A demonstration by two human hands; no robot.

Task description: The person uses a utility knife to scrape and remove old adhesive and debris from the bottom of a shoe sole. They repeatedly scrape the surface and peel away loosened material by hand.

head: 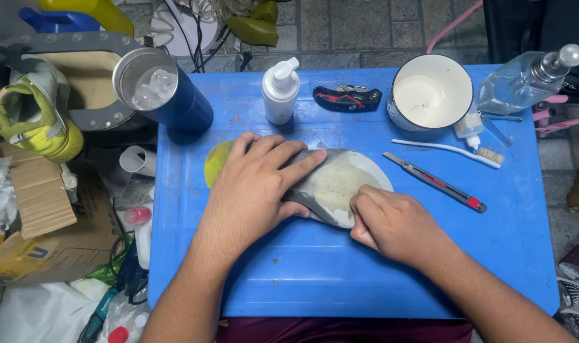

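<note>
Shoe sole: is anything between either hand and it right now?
Nothing visible. The left hand lies flat on the shoe sole, and the right hand grips its near edge with its fingers directly on it.

I sit at a blue plastic table (pixel 512 254) set on a grey paved floor (pixel 346 25) (square stones, dark joints). A cardboard box (pixel 45 222) and white bags (pixel 35 314) crowd my left side.
</note>
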